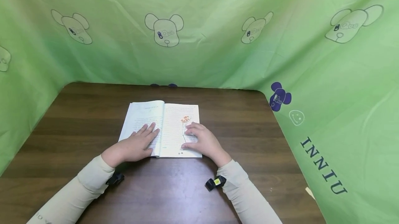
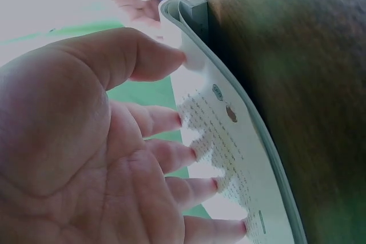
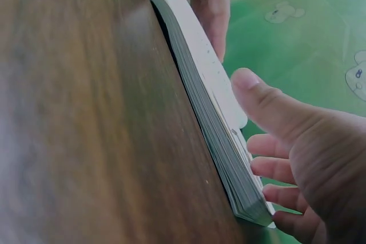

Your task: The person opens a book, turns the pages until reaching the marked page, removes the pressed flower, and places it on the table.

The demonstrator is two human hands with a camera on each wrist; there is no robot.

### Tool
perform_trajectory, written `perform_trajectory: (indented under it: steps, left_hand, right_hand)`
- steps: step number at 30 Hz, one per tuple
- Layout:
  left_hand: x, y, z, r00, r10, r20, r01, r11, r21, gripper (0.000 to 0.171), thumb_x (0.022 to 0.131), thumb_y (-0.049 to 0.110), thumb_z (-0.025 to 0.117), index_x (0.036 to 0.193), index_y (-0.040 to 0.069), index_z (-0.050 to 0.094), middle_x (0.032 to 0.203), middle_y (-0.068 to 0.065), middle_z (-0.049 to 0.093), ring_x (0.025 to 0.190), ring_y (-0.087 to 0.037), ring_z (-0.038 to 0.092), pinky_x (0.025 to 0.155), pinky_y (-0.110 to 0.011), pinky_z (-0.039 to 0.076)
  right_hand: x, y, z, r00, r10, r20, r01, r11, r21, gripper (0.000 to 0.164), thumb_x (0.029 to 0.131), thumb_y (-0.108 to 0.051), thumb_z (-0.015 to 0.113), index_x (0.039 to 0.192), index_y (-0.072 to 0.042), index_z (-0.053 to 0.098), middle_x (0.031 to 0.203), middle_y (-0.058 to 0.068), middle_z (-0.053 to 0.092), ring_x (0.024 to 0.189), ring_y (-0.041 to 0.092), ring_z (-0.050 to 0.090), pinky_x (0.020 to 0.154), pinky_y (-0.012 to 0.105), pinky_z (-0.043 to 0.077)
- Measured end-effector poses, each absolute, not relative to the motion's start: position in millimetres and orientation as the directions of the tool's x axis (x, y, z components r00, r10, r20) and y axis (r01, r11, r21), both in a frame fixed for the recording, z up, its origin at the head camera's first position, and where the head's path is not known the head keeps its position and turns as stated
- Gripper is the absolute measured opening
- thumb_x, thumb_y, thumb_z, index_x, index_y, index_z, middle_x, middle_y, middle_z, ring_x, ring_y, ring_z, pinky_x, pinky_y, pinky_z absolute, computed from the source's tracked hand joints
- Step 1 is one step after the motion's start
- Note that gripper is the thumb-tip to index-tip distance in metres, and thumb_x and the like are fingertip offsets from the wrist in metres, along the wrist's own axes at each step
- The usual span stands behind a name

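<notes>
An open book (image 1: 179, 109) lies on the brown table, its printed pages spread to both sides. My left hand (image 1: 137, 146) rests on the left page with straight, spread fingers, the fingertips (image 2: 189, 152) on the lines of print in the left wrist view. Over the outer part of the right page is my right hand (image 1: 204, 142), thumb and fingers bent slightly and well apart. Between them shows a sprig of small orange flowers (image 1: 185, 119) with a thin stem, flat on the page. From the right wrist view, the thumb (image 3: 246, 78) stands close over the page.
A green sheet (image 1: 199, 61) printed with bear heads hangs round the back and sides of the table (image 1: 249, 123). Dark wrist cameras sit on the left wrist (image 1: 115, 179) and the right wrist (image 1: 215, 183). A small pale piece (image 1: 310, 193) lies at the right edge.
</notes>
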State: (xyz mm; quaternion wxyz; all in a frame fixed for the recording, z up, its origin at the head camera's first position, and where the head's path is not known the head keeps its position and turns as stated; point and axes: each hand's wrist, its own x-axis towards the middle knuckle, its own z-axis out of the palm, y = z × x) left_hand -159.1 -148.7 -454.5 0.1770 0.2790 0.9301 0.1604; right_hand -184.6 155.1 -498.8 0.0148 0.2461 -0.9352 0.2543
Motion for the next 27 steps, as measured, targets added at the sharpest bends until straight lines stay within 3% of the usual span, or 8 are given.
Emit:
perform_trajectory:
  steps: [6, 17, 27]
  left_hand:
    - [-159.3, -151.1, -455.0, -0.788, 0.567, -0.241, 0.449, 0.797, 0.404, 0.069, 0.1, 0.021, 0.056, 0.161, 0.003, 0.029, 0.17, -0.022, 0.013, 0.154, -0.049, 0.013, 0.11, -0.076, 0.025]
    - [-161.0, -149.7, -461.6, -0.797, 0.557, -0.234, 0.442, 0.802, 0.402, 0.071, 0.099, 0.024, 0.059, 0.16, 0.004, 0.031, 0.17, -0.02, 0.014, 0.155, -0.048, 0.014, 0.11, -0.076, 0.026]
    - [-160.0, -150.6, -459.7, -0.797, 0.563, -0.218, 0.452, 0.796, 0.402, 0.069, 0.099, 0.022, 0.058, 0.16, 0.004, 0.031, 0.17, -0.021, 0.015, 0.155, -0.047, 0.016, 0.11, -0.076, 0.027]
  right_hand:
    - [-184.8, 153.4, -503.6, -0.871, -0.455, 0.183, -0.485, 0.743, -0.461, 0.046, 0.079, -0.045, 0.087, 0.113, -0.016, 0.076, 0.136, -0.003, 0.064, 0.139, 0.021, 0.051, 0.115, 0.04, 0.04]
    - [-184.7, 151.2, -509.1, -0.878, -0.4, 0.264, -0.478, 0.774, -0.416, 0.007, 0.091, -0.024, 0.079, 0.091, -0.016, 0.08, 0.127, -0.002, 0.072, 0.137, 0.02, 0.055, 0.114, 0.035, 0.042]
    - [-178.5, 140.7, -504.9, -0.874, -0.355, 0.331, -0.462, 0.817, -0.346, 0.012, 0.091, -0.016, 0.076, 0.082, -0.011, 0.071, 0.122, 0.002, 0.074, 0.131, 0.022, 0.061, 0.104, 0.036, 0.051]
